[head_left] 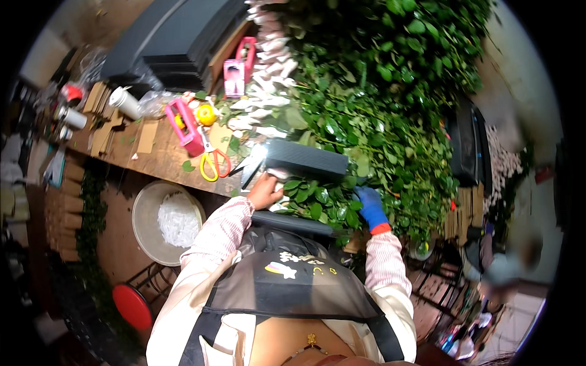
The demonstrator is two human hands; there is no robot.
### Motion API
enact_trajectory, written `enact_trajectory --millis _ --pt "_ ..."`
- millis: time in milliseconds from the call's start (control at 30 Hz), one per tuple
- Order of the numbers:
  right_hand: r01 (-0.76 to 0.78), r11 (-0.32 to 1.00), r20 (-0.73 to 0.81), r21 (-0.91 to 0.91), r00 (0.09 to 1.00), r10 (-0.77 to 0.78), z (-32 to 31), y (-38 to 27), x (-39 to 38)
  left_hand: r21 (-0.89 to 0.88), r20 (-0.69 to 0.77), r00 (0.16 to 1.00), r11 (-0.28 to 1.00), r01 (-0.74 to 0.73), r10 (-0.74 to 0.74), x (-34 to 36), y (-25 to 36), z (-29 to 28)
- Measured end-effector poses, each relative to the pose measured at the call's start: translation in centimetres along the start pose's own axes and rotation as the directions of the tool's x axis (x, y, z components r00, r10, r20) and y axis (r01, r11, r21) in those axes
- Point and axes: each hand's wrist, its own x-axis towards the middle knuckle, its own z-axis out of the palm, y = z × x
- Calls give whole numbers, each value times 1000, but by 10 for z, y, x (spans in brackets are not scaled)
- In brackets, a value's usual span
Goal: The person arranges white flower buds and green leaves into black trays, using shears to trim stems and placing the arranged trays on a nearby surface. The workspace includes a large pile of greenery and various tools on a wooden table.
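A bunch of leafy green flower stems point(311, 196) lies across the table edge before me, its white-wrapped heads toward the left. My left hand point(265, 192) is bare, its fingers curled against the wrapped heads beside a bright, pale flap. My right hand point(371, 207), in a blue glove with a red cuff, closes around the stems farther right; leaves hide some of its fingers. Just beyond both hands, a dark ribbed sheet point(307, 160) lies over the foliage. Scissors point(213, 163) with yellow and orange handles rest left of my left hand.
Pink tape dispensers point(184, 129) and a white cup point(124, 102) stand on the wooden table point(163, 160). Dark sheets point(177, 52) are stacked at the far left. More foliage point(390, 91) fills the right. Below are a white bucket point(141, 215) and a red stool point(132, 306).
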Motion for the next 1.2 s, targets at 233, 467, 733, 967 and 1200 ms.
enact_trajectory --millis 233,467,733,967,1200 --pt "36 961 77 275 995 -60 -122 -122 29 -113 -95 989 986 -125 115 -4 8 -5" --pt "-77 989 460 -123 879 126 -16 -186 120 5 -200 953 973 -231 228 -1 18 -11" --pt "-231 971 509 -57 830 227 -6 -184 119 -364 -171 981 931 23 -91 11 17 -32" --pt "-165 984 337 -63 925 177 22 -177 108 -126 -243 969 988 -84 51 -2 5 -35" --pt "-114 993 371 -18 922 113 25 -171 113 -640 -558 748 760 -113 -360 -20 -28 -47"
